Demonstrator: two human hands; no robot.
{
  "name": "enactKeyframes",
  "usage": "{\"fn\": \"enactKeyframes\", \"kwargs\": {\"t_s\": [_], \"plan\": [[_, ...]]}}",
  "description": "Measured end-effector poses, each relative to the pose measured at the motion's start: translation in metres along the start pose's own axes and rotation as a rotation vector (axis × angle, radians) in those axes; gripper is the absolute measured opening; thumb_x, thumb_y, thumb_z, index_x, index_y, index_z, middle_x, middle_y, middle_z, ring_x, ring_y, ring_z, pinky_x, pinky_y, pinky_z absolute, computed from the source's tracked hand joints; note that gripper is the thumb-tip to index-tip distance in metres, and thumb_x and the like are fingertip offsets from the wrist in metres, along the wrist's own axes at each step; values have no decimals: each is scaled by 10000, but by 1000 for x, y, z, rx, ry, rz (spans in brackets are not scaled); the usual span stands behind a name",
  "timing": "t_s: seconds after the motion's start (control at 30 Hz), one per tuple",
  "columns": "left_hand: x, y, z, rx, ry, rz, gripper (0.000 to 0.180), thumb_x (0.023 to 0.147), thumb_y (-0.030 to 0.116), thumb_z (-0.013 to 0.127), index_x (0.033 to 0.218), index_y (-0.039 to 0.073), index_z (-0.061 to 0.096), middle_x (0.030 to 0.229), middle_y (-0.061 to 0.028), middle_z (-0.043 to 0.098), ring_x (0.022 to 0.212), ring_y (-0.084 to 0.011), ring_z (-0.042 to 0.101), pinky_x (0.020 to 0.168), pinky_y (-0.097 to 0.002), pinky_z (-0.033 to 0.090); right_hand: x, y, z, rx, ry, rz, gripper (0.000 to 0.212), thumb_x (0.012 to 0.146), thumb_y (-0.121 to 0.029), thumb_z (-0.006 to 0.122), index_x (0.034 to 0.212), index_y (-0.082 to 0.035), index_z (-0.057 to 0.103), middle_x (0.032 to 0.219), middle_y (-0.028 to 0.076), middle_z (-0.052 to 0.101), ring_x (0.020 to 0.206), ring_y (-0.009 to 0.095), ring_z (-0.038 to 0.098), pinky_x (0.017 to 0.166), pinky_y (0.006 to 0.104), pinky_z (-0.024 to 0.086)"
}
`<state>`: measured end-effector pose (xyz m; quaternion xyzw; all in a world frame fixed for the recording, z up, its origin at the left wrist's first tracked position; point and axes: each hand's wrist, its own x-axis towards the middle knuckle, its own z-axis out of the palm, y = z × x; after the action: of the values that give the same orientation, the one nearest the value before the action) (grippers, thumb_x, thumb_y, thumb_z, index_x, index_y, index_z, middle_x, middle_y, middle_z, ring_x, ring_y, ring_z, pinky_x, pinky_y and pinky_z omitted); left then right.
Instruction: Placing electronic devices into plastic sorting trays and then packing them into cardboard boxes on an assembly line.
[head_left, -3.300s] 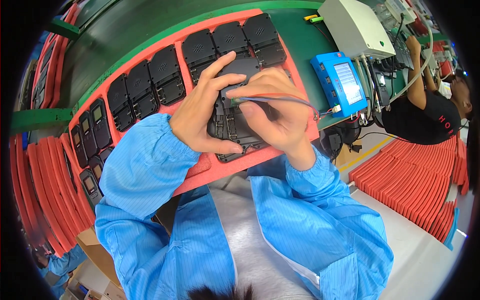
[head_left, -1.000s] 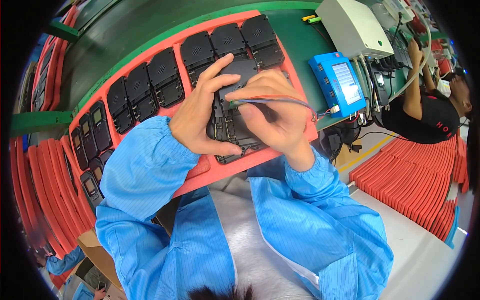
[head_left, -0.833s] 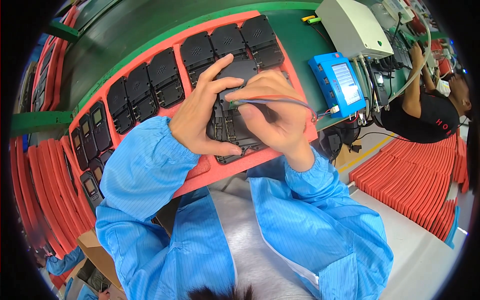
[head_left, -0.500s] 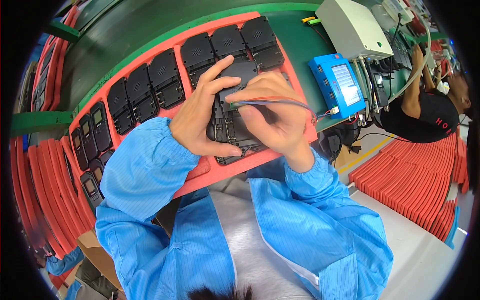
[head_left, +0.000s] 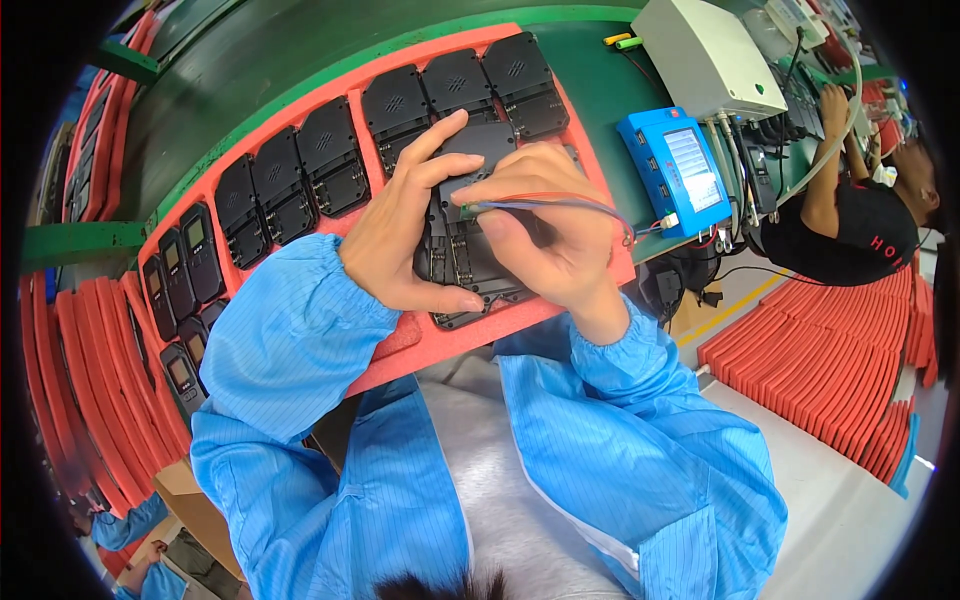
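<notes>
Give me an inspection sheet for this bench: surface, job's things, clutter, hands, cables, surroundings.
Surface: green bench, mostly covered by a red foam tray.
Job's things: black casings sit in the tray's pockets; at its left end, handsets with small screens. One black unit lies under the hands.
Clutter: yellow and green pens by a white box.
Hands: left hand braces the unit, forefinger stretched over it; right hand pinches a probe against it, grip closed.
Cables: thin wires run from the probe to a blue tester.
Surroundings: stacked red trays at right and left; a co-worker at the next station.
</notes>
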<state>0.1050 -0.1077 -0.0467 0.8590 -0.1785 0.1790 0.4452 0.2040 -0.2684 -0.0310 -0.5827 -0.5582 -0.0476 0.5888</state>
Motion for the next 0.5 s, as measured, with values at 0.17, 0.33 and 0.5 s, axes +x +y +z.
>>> {"fn": "enactKeyframes", "kwargs": {"t_s": [0.17, 0.33, 0.5], "plan": [[-2, 0, 1, -7, 2, -6, 1061, 486, 438, 858, 1319, 54, 325, 1433, -254, 204, 1300, -425, 285, 1030, -474, 309, -3, -1, -4, -11, -58, 32, 195, 748, -63, 605, 911, 26, 664, 893, 91, 640, 788, 220, 547, 716, 321, 422], [-7, 3, 4, -71, 99, -75, 1004, 605, 466, 784, 1357, 35, 277, 1435, -253, 201, 1316, -417, 252, 1054, -470, 268, -11, -5, 2, 372, 289, 234, 180, 892, -160, 507, 924, -24, 622, 1201, 102, 545, 976, 150, 542, 830, 308, 425], [-28, 24, 6, 40, 257, -383, 821, 819, 379, 607, 1412, 14, 172, 1431, -248, 212, 1337, -377, 225, 1085, -421, 211, -28, -22, 14, 893, 379, 680, 294, 975, -219, 331, 985, -3, 530, 1461, 107, 255, 1156, 155, 440, 961, 320, 361]]}}
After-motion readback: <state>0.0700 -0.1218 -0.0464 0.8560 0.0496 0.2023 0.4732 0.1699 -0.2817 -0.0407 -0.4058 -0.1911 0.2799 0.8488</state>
